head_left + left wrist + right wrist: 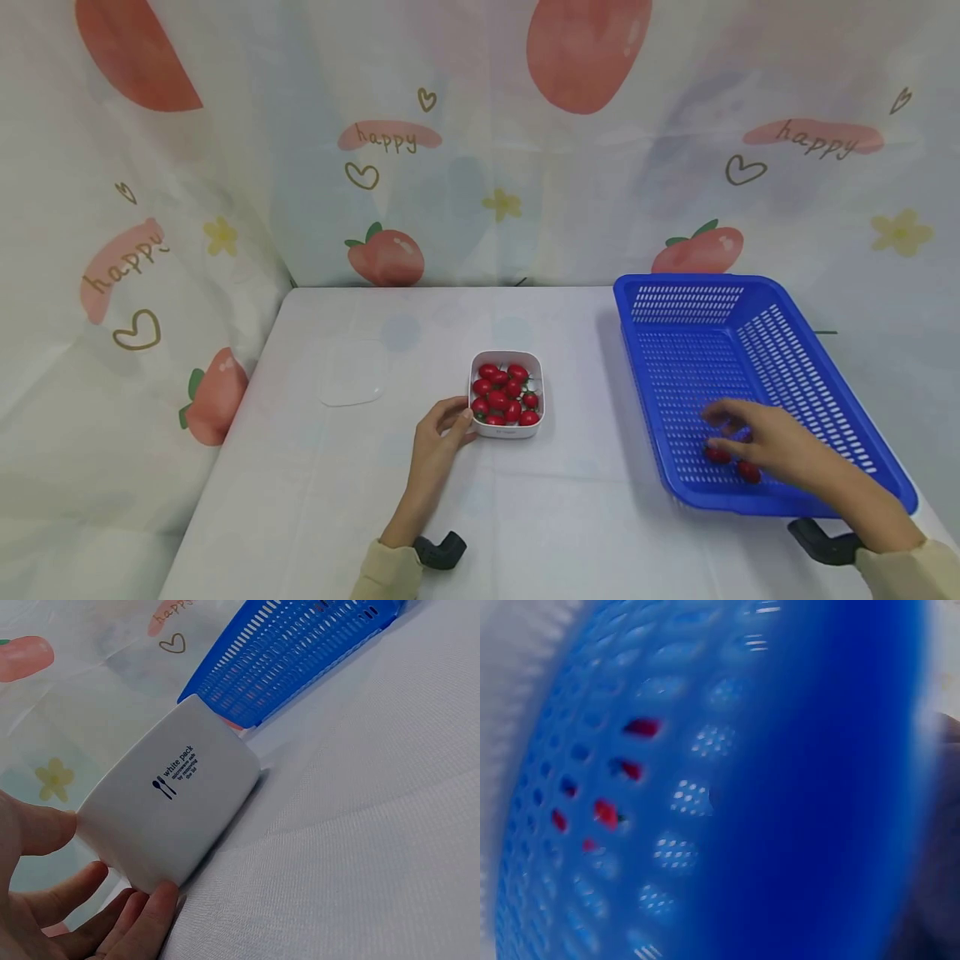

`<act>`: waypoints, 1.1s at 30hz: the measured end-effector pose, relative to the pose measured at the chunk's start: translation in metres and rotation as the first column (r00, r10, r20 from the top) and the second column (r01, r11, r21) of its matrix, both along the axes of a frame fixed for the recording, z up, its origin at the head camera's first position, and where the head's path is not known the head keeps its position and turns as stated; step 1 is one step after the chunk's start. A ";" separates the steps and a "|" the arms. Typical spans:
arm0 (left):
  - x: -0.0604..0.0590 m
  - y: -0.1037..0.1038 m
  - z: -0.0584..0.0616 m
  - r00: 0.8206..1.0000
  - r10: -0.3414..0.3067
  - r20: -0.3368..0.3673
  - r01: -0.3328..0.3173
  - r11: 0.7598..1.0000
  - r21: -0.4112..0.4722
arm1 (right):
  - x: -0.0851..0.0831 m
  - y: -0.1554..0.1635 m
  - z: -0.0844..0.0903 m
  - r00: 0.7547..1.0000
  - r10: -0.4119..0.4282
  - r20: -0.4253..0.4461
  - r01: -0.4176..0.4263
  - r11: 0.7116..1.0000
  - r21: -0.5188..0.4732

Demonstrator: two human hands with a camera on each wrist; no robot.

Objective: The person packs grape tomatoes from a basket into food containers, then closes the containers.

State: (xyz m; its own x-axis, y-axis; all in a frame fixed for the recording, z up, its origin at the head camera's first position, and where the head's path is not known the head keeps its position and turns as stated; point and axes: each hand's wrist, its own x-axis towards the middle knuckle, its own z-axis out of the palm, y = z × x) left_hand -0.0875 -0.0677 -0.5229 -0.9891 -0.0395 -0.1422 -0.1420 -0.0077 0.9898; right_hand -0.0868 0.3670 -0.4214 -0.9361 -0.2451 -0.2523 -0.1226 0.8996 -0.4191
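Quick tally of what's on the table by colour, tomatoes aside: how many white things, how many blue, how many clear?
White: 1, the small tub of tomatoes, held by the left hand.
Blue: 1, the basket, with the right hand inside it.
Clear: 1, the lid lying flat.
Total: 3.

Head view overlooks table (570, 517); wrist views sit close (both show basket (757, 500)).

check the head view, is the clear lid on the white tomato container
No, the clear lid lies flat on the table to the left of the white container, whose open top shows the cherry tomatoes.
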 end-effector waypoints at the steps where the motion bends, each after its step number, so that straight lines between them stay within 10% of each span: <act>1: 0.000 0.000 0.000 1.000 0.000 0.000 0.000 1.000 0.003 | -0.001 0.002 -0.001 1.000 0.004 0.014 -0.005 1.000 0.005; 33: -0.001 -0.001 -0.001 1.000 -0.003 -0.002 0.003 1.000 0.005 | -0.006 0.015 -0.028 0.988 0.033 0.148 -0.048 0.994 0.094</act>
